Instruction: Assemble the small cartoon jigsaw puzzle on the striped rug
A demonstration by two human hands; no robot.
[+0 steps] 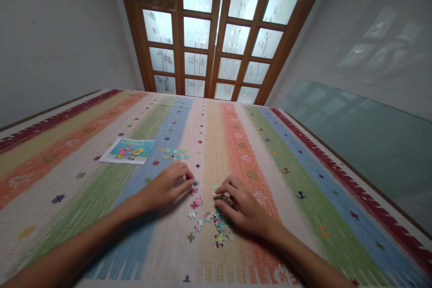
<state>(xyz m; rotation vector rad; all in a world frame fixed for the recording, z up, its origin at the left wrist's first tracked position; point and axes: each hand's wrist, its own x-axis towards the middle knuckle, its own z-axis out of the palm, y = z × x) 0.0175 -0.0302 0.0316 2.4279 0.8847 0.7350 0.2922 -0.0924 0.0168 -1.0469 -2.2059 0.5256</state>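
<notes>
My left hand (175,183) is low over the cloth, its fingers curled in toward the thumb. A small green jigsaw piece (195,184) is right at its fingertips; whatever may be between them is hidden. To the right, my right hand (240,203) has thumb and fingers bent around a pale jigsaw piece (216,195). Pink loose pieces (198,200) form a scattered line between the hands. Below the right hand lies a denser pile of mixed jigsaw pieces (219,225), partly covered by that hand.
A picture card (132,150) with two cartoon figures lies at the left. Beside it is another group of teal and yellow pieces (175,153). The striped tablecloth (216,144) covers the table. Behind are wooden glazed doors (216,36); a pale green panel (354,121) borders the right side.
</notes>
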